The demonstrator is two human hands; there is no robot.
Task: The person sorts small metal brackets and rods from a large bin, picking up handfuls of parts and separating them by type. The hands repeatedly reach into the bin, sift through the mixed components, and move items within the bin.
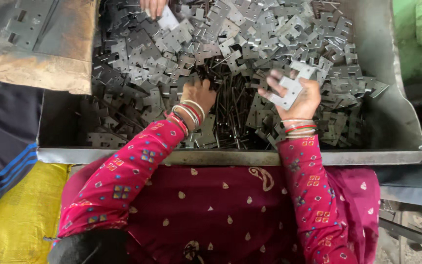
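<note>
Over a grey metal tray [396, 132] heaped with stamped plates and thin dark steel pins [228, 110], the right hand [299, 95] pinches a flat grey notched metal plate [291, 88], stiff, light, sharp-edged, best held by its edges; the left hand [199, 95] curls into the pins at centre

Yellow woven sack [20, 215] lower left; rusty brown metal plate [40, 44] upper left; green sacks [418, 34] upper right; another person's blue-striped dark sleeve [3, 146] left.

Plates [250, 44] in tray [391, 122]; pins [228, 105] amid them.
</note>
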